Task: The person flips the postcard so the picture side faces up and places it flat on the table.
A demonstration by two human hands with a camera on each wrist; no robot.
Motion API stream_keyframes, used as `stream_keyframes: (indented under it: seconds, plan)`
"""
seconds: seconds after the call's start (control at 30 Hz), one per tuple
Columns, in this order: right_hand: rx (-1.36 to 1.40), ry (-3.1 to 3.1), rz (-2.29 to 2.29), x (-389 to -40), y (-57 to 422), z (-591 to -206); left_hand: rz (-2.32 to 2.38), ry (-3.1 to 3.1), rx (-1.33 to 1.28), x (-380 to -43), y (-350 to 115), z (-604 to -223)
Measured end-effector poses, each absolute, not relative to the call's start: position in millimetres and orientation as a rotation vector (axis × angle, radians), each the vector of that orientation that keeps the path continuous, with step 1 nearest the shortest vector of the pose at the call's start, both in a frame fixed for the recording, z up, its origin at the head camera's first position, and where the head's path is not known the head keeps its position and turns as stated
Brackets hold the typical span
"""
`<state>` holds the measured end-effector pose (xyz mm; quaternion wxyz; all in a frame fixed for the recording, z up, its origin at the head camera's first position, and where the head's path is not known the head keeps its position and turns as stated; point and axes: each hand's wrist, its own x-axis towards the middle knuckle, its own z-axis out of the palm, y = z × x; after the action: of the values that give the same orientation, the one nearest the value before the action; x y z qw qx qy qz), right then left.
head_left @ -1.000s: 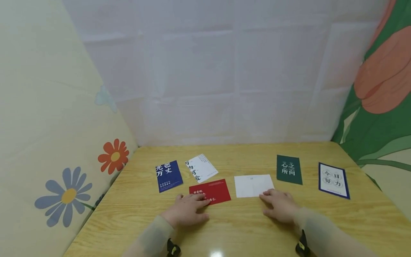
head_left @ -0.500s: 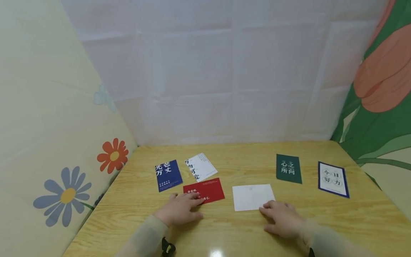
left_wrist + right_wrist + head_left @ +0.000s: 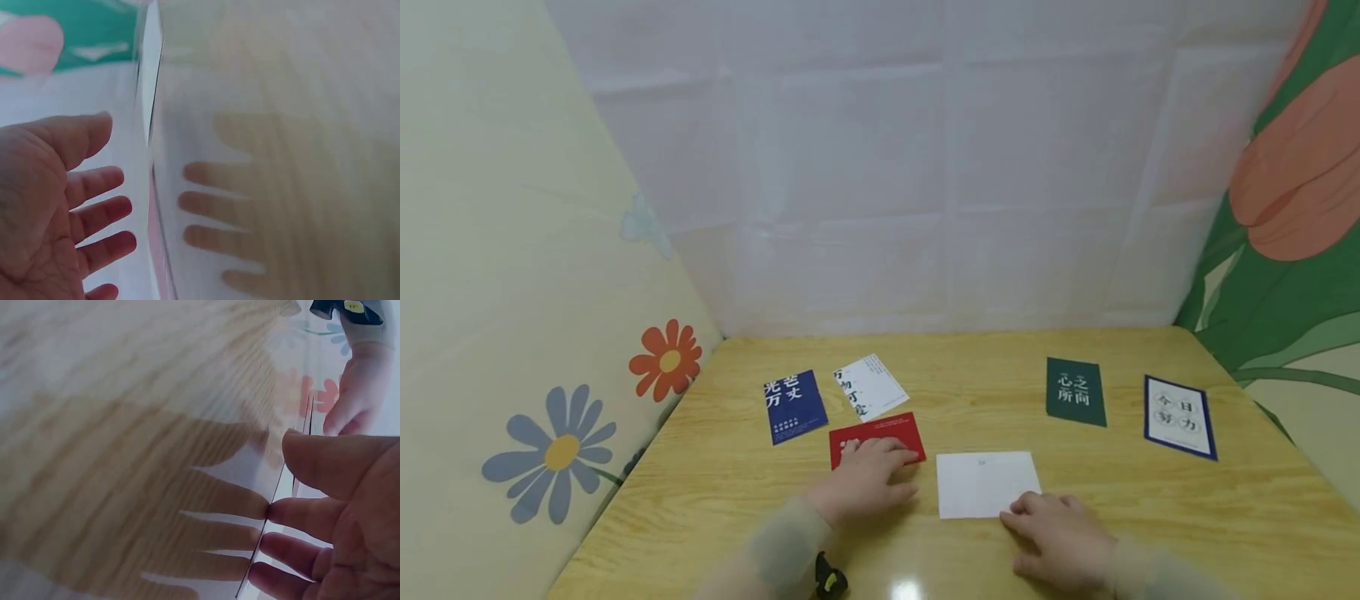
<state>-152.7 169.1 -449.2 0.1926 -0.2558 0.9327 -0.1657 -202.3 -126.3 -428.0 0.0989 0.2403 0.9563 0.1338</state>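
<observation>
My left hand (image 3: 868, 479) is over the red card (image 3: 898, 429) and hides part of it. In the left wrist view its fingers (image 3: 103, 215) are extended and spread, with a gap between them and their reflection in the shiny tabletop. My right hand (image 3: 1060, 533) rests its fingertips on the lower right corner of a mostly blank white card (image 3: 985, 483), which lies face-up on the table. From the right wrist view, those fingers (image 3: 303, 515) reach the card's edge fairly straight, the thumb apart from them.
On the wooden table (image 3: 775, 517) lie a blue card (image 3: 796, 407) and a white lettered card (image 3: 874, 388) at left. A green card (image 3: 1077, 392) and a blue-bordered card (image 3: 1180, 417) lie at right. Wall cloths surround the table.
The white card has slid toward the person, my right hand moving with it. The red card shifted slightly left, then my left hand moved right across it.
</observation>
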Motion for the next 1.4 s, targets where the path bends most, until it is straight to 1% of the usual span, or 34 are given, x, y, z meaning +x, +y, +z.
stream_keyframes:
  seconds: [0.17, 0.37, 0.53, 0.73, 0.9, 1.03, 1.17, 1.4]
  plan:
    - [-0.711, 2.61, -0.476, -149, 168, -450, 0.414, 2.862, 0.696, -206, -101, -436]
    - [-0.732, 2.598, -0.477, -146, 168, -451, 0.533, 2.876, 0.567, -213, -85, -445]
    - [-0.775, 2.598, -0.473, -143, 166, -450, 0.561, 2.838, 0.487, -214, -81, -449]
    - [-0.842, 2.598, -0.474, -139, 166, -449, 0.606, 2.82, 0.45, -212, -81, -450]
    - [-0.892, 2.569, -0.595, -149, 174, -448, 0.618, 2.805, 0.453, -212, -82, -451]
    - [-0.846, 2.509, -0.755, -163, 180, -447, 0.623, 2.798, 0.457, -211, -82, -449]
    - [-0.744, 2.479, -0.879, -173, 183, -445, 0.638, 2.79, 0.455, -211, -82, -448]
    - [-0.45, 2.499, -0.991, -192, 184, -445, 0.652, 2.792, 0.458, -211, -83, -449]
